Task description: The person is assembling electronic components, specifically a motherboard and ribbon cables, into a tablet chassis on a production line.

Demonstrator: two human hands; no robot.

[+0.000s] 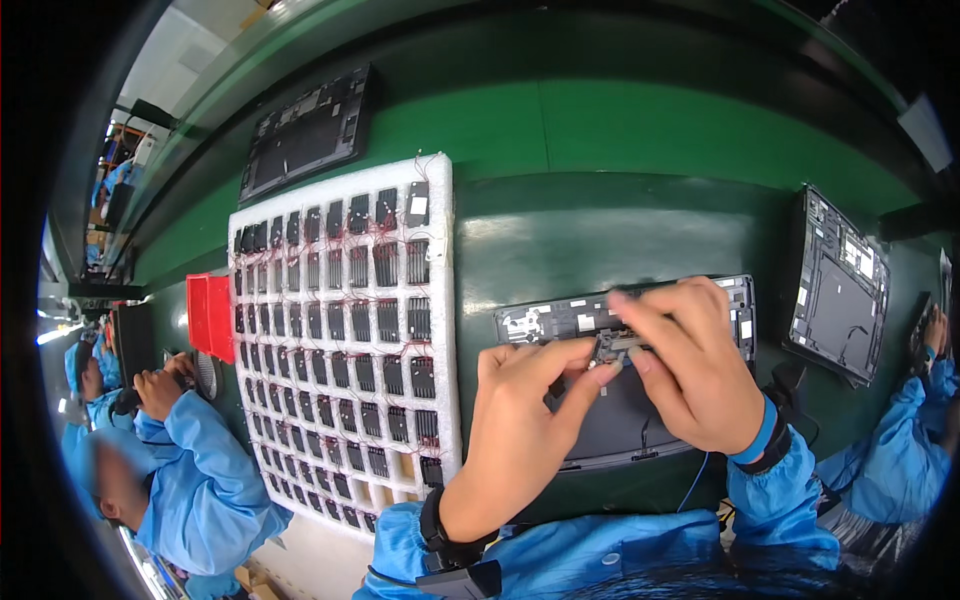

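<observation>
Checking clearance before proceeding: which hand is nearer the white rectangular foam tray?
Left. The left hand is just right of the white foam tray; the right hand is farther right, beyond the left one.

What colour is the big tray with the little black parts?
The tray is white; it shows best in the head view.
</observation>
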